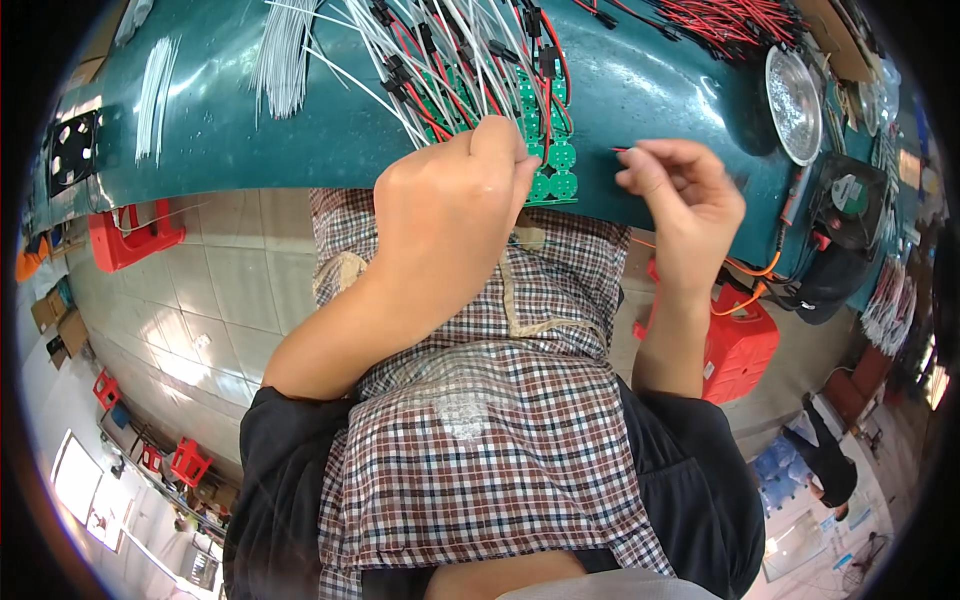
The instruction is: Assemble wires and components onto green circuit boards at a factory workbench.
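My left hand (450,215) is closed, its fingers bent down over the near part of a panel of round green circuit boards (560,170). Whatever its fingertips hold is hidden behind the hand. White, red and black wires (440,55) with black connectors lie across the panel, reaching toward that hand. To the right, apart from the panel, my right hand (690,200) is raised above the table edge. Its thumb and forefinger pinch a thin red wire (620,150), of which only a short end shows; the other fingers curl loosely.
A green mat (220,150) covers the table. White wire bundles (285,60) lie left, red and black wires (725,20) far right. A metal dish (793,105), a soldering iron (796,193) with an orange cable, and a black fan (850,195) stand right. Red stools (740,345) flank me.
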Available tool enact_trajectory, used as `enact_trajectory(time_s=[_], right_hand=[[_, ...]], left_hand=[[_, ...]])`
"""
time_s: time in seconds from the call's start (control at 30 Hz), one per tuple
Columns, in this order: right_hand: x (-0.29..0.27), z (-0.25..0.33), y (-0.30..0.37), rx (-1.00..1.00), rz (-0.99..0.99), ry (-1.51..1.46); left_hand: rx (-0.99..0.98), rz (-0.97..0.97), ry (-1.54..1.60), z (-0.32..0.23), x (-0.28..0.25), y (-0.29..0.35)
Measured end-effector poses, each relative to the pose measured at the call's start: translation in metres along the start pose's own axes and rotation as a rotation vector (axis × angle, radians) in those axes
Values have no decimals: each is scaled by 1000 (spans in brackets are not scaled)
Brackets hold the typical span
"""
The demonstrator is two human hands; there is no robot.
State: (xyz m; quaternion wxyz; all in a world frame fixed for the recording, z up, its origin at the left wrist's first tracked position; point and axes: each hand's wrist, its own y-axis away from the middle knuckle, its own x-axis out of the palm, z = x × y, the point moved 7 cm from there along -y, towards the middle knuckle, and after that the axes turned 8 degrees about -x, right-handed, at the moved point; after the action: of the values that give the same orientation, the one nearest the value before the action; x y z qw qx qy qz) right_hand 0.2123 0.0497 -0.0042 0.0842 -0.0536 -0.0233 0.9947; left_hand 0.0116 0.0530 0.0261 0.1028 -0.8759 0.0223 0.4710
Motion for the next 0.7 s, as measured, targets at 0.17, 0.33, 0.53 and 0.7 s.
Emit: enact_trajectory(time_s=[0.17,0.33,0.53,0.7], right_hand=[[21,-4,9,18,103,-28],[24,2,10,-148,150,145],[24,6,10,-239,170,217],[27,12,11,-286,197,248]], left_hand=[[14,-37,6,-3,-3,0],[-25,-15,91,-3,-28,-1],[-288,-217,290,48,-94,-16],[-437,-349,146,119,-133,-24]])
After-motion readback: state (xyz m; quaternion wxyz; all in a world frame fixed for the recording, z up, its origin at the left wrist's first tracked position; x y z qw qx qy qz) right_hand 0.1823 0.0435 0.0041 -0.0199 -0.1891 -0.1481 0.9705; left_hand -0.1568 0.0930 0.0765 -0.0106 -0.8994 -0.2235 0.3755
